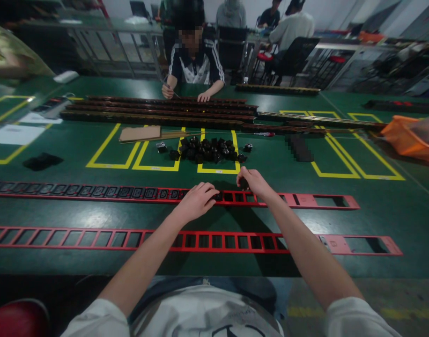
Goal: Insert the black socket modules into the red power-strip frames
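Note:
A red slotted strip (288,200) lies across the table, its left part filled with black socket modules (123,192). My left hand (197,202) rests over this strip with its fingers stretched out, the tips at a black module seated in a slot. Just above the strip's unfilled slots, my right hand (252,181) is closed around a small black socket module, partly hidden by the fingers. Beyond my hands is a pile of loose black modules (209,150). Nearer to me lies a second red strip (299,252) with open slots, partly hidden under my forearms.
Long dark strips (158,114) are stacked across the table, with a person (195,61) working behind them. Cardboard (140,134) lies left of the pile. An orange bin (407,138) stands at right, and black pouches (42,161) lie at left. Yellow tape outlines mark the green tabletop.

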A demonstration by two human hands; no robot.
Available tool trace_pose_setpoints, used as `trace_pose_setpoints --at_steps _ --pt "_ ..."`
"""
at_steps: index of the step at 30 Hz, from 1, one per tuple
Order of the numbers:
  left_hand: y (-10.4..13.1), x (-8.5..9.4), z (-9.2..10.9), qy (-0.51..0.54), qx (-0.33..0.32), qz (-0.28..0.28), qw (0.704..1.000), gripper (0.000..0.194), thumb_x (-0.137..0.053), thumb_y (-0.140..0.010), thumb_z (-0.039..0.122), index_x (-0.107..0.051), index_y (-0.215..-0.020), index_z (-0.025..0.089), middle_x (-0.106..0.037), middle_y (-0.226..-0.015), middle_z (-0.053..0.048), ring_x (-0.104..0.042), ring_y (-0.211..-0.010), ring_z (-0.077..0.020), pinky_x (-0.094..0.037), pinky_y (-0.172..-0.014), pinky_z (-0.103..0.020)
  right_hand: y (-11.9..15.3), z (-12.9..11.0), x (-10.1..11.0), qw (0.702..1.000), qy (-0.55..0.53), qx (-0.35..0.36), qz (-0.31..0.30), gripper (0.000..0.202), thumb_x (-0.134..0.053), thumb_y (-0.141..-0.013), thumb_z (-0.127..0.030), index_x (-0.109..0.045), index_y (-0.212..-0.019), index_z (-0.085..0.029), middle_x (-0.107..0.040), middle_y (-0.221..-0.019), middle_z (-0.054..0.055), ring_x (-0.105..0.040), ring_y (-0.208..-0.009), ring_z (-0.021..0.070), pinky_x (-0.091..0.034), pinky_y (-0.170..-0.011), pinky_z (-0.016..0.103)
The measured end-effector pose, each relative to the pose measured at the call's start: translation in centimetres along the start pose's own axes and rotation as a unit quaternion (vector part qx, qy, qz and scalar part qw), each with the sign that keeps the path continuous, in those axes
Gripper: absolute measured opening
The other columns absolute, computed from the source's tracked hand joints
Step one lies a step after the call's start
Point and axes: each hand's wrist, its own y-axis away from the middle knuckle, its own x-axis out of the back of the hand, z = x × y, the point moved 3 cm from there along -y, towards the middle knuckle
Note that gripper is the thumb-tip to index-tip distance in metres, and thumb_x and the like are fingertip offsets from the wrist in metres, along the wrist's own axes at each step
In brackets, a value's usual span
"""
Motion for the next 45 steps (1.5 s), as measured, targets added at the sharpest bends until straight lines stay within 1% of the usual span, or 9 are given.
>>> trace_pose_setpoints --at_steps 3,7,13,18,22,27,32,40,45 --pt "0.0 0.0 0.0 -0.005 0.000 0.003 1.000 0.028 -0.055 -0.099 0.023 -0.062 -0.125 0.019 -0.061 -0.121 -0.009 -0.056 -0.111 -0.0243 -0.053 -0.097 -0.043 1.2 0.1 -0.5 0.996 -0.069 0.019 0.044 0.072 -0.044 -0.080 -0.090 -0.057 -0.065 -0.021 -0.062 -0.059 0.005 -0.057 -0.053 0.0167 -0.046 -0.053 0.030" --pt "0.0 -0.1 0.0 -0.010 -0.002 0.003 1.000 0.027 -0.056 -0.098 0.022 -0.062 -0.124 0.019 -0.061 -0.120 -0.009 -0.056 -0.111 -0.0247 -0.053 -0.097 -0.044 2.0 0.3 -0.8 0.990 -0.094 0.047 0.097 0.070 -0.047 -0.080 -0.088 -0.060 -0.073 -0.020 -0.062 -0.062 0.003 -0.057 -0.054 0.0154 -0.046 -0.053 0.029" --pt "0.1 0.1 0.0 -0.005 0.002 0.001 1.000 0.028 -0.058 -0.097 0.022 -0.062 -0.125 0.019 -0.062 -0.121 -0.008 -0.056 -0.111 -0.0248 -0.053 -0.097 -0.044 2.2 0.3 -0.8 0.992 -0.070 0.077 0.068 0.073 -0.049 -0.083 -0.085 -0.071 -0.076 -0.016 -0.064 -0.065 0.005 -0.058 -0.059 0.0154 -0.044 -0.056 0.028" --pt "0.1 0.2 0.1 -0.005 -0.001 0.007 1.000 0.028 -0.058 -0.097 0.021 -0.062 -0.124 0.019 -0.062 -0.120 -0.008 -0.056 -0.110 -0.0245 -0.052 -0.097 -0.043 2.1 0.3 -0.6 0.991 -0.056 0.103 0.065 0.051 -0.063 -0.083 -0.067 -0.069 -0.077 -0.017 -0.062 -0.070 0.002 -0.053 -0.061 0.0135 -0.040 -0.056 0.026" --pt "0.1 0.2 0.0 -0.009 -0.001 0.003 1.000 0.027 -0.057 -0.098 0.022 -0.062 -0.124 0.019 -0.062 -0.121 -0.008 -0.056 -0.111 -0.0248 -0.052 -0.097 -0.043 2.3 0.1 -0.7 0.993 -0.047 0.108 0.022 0.035 -0.073 -0.081 -0.050 -0.067 -0.092 -0.017 -0.063 -0.077 0.000 -0.054 -0.066 0.0136 -0.043 -0.061 0.027" --pt "0.1 0.2 0.1 -0.030 0.022 0.001 0.999 0.034 -0.059 -0.097 0.025 -0.059 -0.130 0.018 -0.062 -0.125 -0.009 -0.056 -0.113 -0.0256 -0.051 -0.099 -0.044 2.5 0.1 -1.0 0.991 -0.015 0.129 -0.039 0.047 -0.083 -0.072 -0.036 -0.064 -0.110 -0.018 -0.068 -0.097 0.004 -0.063 -0.085 0.0188 -0.051 -0.078 0.035" --pt "0.1 0.3 0.2 -0.050 0.038 -0.008 0.998 0.034 -0.060 -0.096 0.029 -0.060 -0.128 0.018 -0.062 -0.125 -0.009 -0.056 -0.115 -0.0265 -0.050 -0.095 -0.044 2.8 0.2 -2.0 0.986 0.021 0.162 -0.040 0.047 -0.076 -0.077 -0.029 -0.063 -0.121 -0.018 -0.068 -0.110 0.008 -0.066 -0.096 0.0224 -0.054 -0.087 0.041" --pt "0.2 1.1 -0.3 -0.087 0.059 -0.011 0.994 0.032 -0.068 -0.089 0.035 -0.062 -0.116 0.018 -0.063 -0.122 -0.008 -0.056 -0.113 -0.0274 -0.049 -0.092 -0.043 3.9 -1.8 -5.2 0.934 0.184 0.303 -0.033 0.042 -0.071 -0.090 -0.032 -0.060 -0.129 -0.021 -0.067 -0.119 0.011 -0.060 -0.108 0.0268 -0.050 -0.094 0.046" --pt "1.1 2.0 -1.8 -0.104 0.104 -0.032 0.989 0.048 -0.075 -0.083 0.041 -0.060 -0.122 0.019 -0.066 -0.119 -0.008 -0.058 -0.112 -0.0298 -0.048 -0.090 -0.044 3.8 -3.3 -8.2 0.899 0.289 0.324 -0.065 0.050 -0.070 -0.092 -0.035 -0.054 -0.137 -0.021 -0.065 -0.125 0.012 -0.057 -0.112 0.0280 -0.049 -0.095 0.046"
